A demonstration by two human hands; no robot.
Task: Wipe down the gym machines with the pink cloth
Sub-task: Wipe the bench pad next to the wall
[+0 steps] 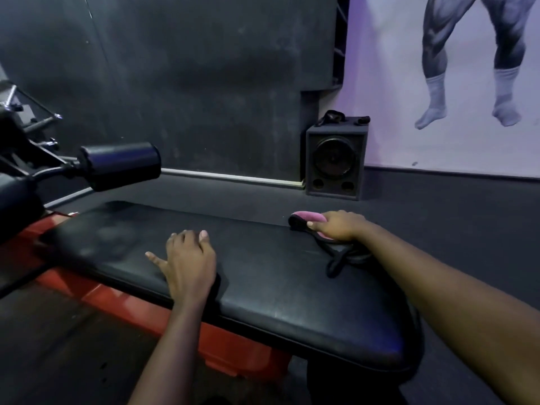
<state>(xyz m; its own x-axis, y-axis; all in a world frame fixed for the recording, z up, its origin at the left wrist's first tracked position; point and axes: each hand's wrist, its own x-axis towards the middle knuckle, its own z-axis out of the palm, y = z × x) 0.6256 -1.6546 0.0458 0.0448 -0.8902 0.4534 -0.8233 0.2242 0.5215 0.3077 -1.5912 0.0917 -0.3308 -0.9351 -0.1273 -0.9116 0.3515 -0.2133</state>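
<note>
In the head view, a black padded tabletop [263, 287] of a gym machine runs from the left middle down to the lower right, set on a red frame [228, 346] that shows under its near edge. The left hand [187, 258] lies palm down on the pad near its middle, fingers loose and slightly spread, the thumb out to the left, grasping nothing. The right hand [339, 226] reaches to the far edge of the same pad, its fingers curled over the pink cloth [309, 217] and holding it against the surface. The cloth shows as a pink bulge past the fingertips and a small pink patch under the palm. A black strap [336, 261] lies in a loop on the pad just beneath that wrist, with a dark end poking out to the left of the cloth; whether it is joined to the cloth cannot be told. At the left, a black roller pad [119, 165] sticks out on a metal arm above the far end of the pad, apart from both hands. Behind, a black speaker [336, 162] stands on the dark floor [438, 206] against the wall corner, with some dark items on top of it. To its right, a pale poster [380, 83] on the wall shows a pair of muscular legs in socks. The wall [175, 68] to the left of the speaker is dark grey
</note>
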